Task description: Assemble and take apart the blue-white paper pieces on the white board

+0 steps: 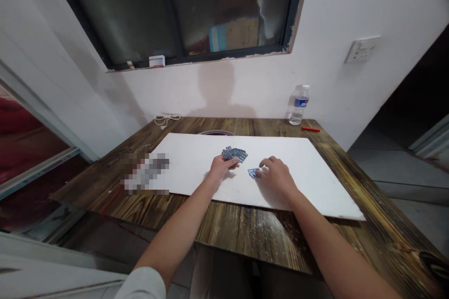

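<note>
My left hand [222, 168] is closed on a fan of blue-patterned playing cards [235, 154], held over the white board [192, 168] with the thumb across their lower edge. To its right, my right hand [277, 175] is low over the board, its fingers bent, with a gap between thumb and forefinger. Another small blue-and-white card or short stack [253, 173] lies on the board by that thumb, which seems to touch its right edge. How many cards lie there I cannot tell.
The board rests on a dark wooden table [245, 233]. At the back stand a water bottle [299, 107] and, beside it, a red pen-like stick [310, 129]. A coiled white cord [167, 119] lies back left. A blurred patch [147, 173] hides something on the left.
</note>
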Tool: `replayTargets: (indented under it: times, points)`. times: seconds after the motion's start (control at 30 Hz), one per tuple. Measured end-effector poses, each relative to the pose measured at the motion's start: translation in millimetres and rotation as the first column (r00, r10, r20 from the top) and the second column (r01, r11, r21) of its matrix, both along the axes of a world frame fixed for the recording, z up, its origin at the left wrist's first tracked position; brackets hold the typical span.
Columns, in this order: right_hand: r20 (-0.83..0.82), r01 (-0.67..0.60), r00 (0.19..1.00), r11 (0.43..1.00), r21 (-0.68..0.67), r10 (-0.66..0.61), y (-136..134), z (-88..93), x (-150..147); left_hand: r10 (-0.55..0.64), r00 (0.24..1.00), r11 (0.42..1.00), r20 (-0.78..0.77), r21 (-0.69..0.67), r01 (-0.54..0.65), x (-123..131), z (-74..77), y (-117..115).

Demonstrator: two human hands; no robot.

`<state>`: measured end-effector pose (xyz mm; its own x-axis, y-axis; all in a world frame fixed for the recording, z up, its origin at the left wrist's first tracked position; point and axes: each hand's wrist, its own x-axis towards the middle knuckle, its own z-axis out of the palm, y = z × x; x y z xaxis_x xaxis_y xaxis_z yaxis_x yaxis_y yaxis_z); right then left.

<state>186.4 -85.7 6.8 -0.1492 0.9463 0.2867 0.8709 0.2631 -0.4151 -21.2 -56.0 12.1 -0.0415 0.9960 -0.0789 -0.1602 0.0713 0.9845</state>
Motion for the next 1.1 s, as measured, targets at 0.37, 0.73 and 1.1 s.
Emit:
replayTargets:
  times: [0.37, 0.73, 1.1]
  points:
    - [-0.044, 0.042, 0.998, 0.998, -0.04, -0.044, 12, -14.7, 27, 0.018, 1.0, 1.0, 0.003, 0.017, -0.018, -3, -1.3, 3]
    - [-0.345, -0.082, 0.932, 0.992, 0.1, 0.112, 11, -8.0, -1, -0.121, 0.988, 0.992, -0.093, 0.01, 0.122, 1, 0.2, -4]
    - [-0.604, -0.097, 0.791, 0.995, 0.027, 0.094, 11, -10.1, -9, -0.181, 0.977, 0.983, -0.115, -0.032, 0.178, 5, 5.3, -9]
